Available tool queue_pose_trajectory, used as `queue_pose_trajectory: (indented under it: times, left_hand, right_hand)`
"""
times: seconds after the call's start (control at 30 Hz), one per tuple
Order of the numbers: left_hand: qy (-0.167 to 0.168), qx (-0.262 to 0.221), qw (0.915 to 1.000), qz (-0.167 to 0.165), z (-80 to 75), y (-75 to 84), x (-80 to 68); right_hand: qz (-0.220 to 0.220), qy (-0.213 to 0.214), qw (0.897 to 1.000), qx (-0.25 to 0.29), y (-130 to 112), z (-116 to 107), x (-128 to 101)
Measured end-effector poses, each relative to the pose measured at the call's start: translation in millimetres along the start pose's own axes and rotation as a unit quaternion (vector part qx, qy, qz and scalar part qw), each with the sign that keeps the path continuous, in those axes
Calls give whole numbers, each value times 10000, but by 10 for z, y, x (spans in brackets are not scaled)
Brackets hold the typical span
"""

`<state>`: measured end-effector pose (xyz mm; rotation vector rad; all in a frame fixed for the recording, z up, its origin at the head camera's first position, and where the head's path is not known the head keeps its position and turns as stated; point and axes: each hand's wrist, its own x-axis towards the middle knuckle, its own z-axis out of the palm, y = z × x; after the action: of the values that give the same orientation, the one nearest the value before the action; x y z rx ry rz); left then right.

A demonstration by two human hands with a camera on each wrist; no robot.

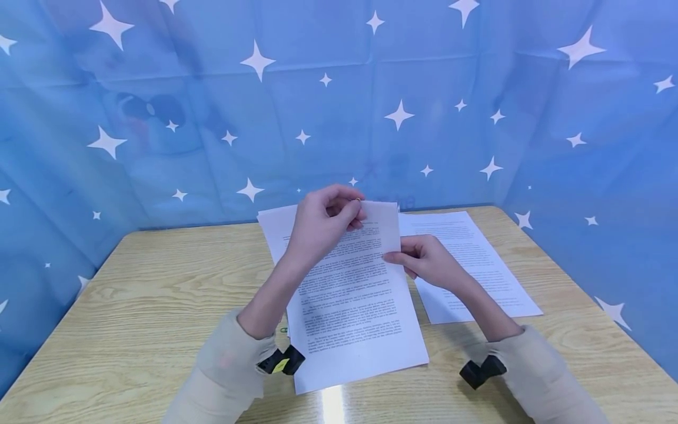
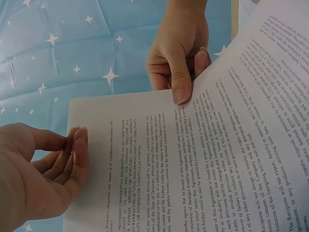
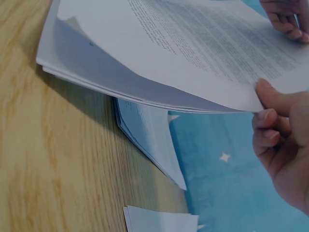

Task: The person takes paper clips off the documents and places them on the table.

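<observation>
Printed sheets (image 1: 352, 294) lie lifted off the wooden table (image 1: 132, 294), long axis running 6 to 12 o'clock from the person. Left hand (image 1: 323, 227) pinches the far edge at 12 o'clock; right hand (image 1: 429, 262) pinches the right edge near 2 o'clock, thumb on top. Both hands touch the sheets, equally near. A second sheet (image 1: 477, 265) lies flat at 3 o'clock.

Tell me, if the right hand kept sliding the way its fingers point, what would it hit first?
Likely the lifted printed sheet that the right hand already pinches at its edge; farther along lies the left hand, though depth is hard to judge.
</observation>
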<state>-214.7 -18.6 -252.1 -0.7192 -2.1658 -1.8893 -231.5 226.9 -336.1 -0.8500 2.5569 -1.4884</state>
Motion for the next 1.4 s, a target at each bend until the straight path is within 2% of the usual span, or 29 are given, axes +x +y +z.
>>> queue_pose_trajectory:
  times: [0.33,0.63,1.0,1.4]
  left_hand:
    - [271,-75,9995,134,18,1,-10]
    - [671,-424,9956,493,-36,39,-9]
    - [791,-247,9962,254,-115,48,-88]
    - [711,69,9974,15,-312,-87,-218]
  right_hand:
    - [-41,44,10000,26,5,4,8]
    - [103,8,9999,-41,27,-5,9]
    - [139,63,9998,-87,31,-7,-4]
    - [136,90,9998,-128,38,-7,2]
